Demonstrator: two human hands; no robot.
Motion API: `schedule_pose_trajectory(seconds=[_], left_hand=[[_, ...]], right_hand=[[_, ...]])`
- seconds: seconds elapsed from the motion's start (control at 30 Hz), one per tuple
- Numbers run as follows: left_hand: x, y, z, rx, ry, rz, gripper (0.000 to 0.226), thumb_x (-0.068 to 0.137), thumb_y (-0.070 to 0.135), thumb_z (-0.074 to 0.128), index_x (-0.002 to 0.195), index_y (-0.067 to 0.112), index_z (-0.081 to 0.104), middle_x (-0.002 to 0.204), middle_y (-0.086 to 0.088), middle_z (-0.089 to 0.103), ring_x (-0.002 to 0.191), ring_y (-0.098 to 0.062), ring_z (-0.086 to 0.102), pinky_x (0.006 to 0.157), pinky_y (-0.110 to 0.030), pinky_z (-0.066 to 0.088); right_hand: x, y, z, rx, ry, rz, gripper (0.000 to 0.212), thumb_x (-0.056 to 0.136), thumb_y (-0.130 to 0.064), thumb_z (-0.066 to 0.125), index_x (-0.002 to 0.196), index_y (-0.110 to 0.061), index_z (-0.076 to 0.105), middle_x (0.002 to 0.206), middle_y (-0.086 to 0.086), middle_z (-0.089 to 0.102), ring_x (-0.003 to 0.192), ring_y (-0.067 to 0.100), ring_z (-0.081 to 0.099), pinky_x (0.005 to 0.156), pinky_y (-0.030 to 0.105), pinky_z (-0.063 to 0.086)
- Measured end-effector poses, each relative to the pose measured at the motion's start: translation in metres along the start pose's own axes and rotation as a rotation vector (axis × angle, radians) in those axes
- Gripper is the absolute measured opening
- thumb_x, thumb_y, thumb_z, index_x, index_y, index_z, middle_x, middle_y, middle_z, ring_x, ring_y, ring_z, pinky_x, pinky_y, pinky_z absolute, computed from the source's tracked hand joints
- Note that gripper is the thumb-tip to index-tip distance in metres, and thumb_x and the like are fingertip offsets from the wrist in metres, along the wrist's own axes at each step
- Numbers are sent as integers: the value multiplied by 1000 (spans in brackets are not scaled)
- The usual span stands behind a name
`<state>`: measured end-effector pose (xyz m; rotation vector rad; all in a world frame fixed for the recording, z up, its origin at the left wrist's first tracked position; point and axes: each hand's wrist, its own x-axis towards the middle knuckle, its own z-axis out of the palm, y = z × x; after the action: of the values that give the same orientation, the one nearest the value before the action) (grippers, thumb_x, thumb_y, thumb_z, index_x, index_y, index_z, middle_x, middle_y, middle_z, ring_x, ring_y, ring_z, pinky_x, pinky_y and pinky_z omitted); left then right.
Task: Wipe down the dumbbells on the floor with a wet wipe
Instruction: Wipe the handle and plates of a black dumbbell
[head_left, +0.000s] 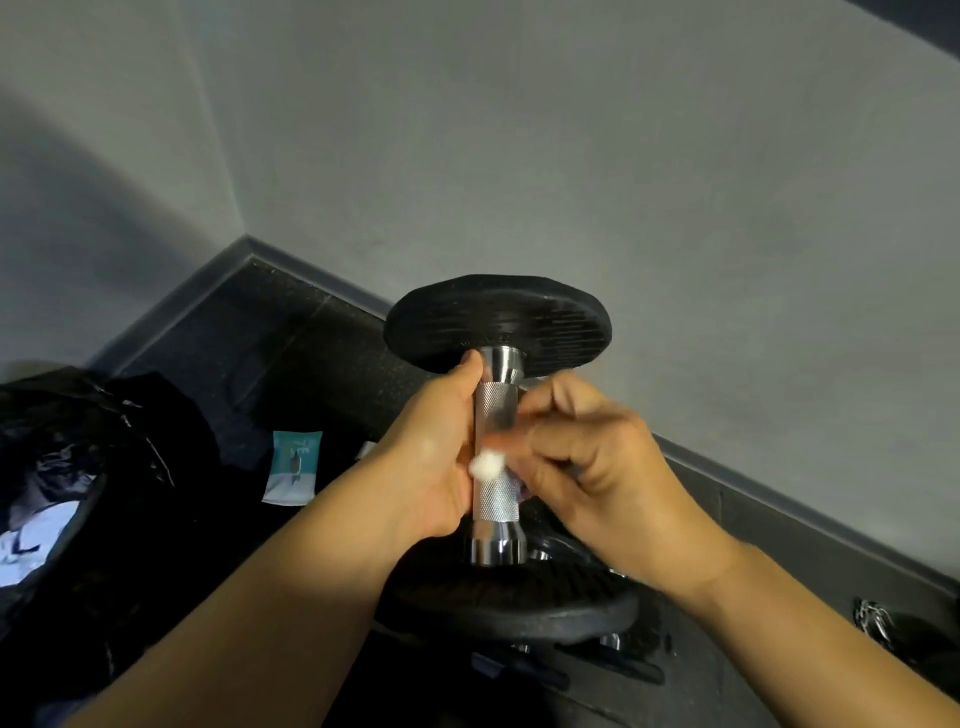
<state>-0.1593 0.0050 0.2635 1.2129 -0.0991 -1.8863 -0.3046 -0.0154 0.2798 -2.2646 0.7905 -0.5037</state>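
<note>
A dumbbell (496, 415) stands on end in the middle of the view, with a black round plate at each end and a knurled chrome handle between them. My left hand (426, 457) grips the left side of the handle. My right hand (587, 457) is against the handle's right side, blurred, pinching a small white wet wipe (485, 462) that shows as a crumpled tuft on the handle. Under the lower plate lie parts of other dumbbells (571, 654), mostly hidden.
A teal and white wipe packet (293, 467) lies on the dark floor to the left. A black bag (78, 493) with white items inside fills the lower left. Grey walls meet in a corner behind. A metal chain (878, 618) lies at the right edge.
</note>
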Motion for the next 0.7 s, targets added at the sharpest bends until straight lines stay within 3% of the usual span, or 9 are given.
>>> schedule_pose_trajectory(seconds=[0.07,0.13,0.27,0.4,0.53,0.63,0.7], left_hand=[[3,1,-3,35,18,-17,64,94,60,32,108,9,68,111,-17,66,98,-29,63,85,-41,50],[5,2,-3,47,29,-32,67,94,61,31,107,7,68,118,-20,63,106,-32,60,91,-44,48],[3,-1,2,-8,25,0,58,95,56,34,108,9,67,87,-11,73,74,-23,69,70,-34,53],[1,-2,4,1,6,-6,57,96,57,30,110,15,67,100,-15,74,90,-30,71,77,-44,55],[0,3,2,-28,35,9,59,96,56,33,112,10,67,87,-9,73,75,-23,70,68,-35,57],[0,2,1,19,25,-2,68,95,58,31,122,3,61,98,-15,66,87,-28,63,79,-37,51],[-1,1,3,17,8,-6,67,95,57,31,123,3,60,103,-17,65,91,-29,63,77,-36,51]], right_hand=[[-11,-5,-4,80,-172,65,21,84,-4,69,99,-18,76,93,-14,55,86,9,60,72,15,48],[-17,-7,-4,137,-206,90,20,83,-5,70,98,-17,77,91,-19,56,88,5,61,76,14,47],[5,2,2,14,64,70,16,84,-6,68,96,-12,77,87,-3,58,83,9,57,71,18,48],[29,10,5,-188,311,17,17,84,-10,66,98,-8,75,85,4,58,76,11,56,66,24,50],[5,7,6,-98,95,-77,15,83,-3,68,96,-7,75,92,-4,56,83,7,58,67,21,51],[-11,3,-1,78,-118,-23,21,79,-1,72,97,-11,76,97,-10,57,89,8,60,76,19,51],[-10,4,-2,92,-147,28,22,78,-2,74,96,-15,76,97,-12,55,87,9,60,74,18,51]])
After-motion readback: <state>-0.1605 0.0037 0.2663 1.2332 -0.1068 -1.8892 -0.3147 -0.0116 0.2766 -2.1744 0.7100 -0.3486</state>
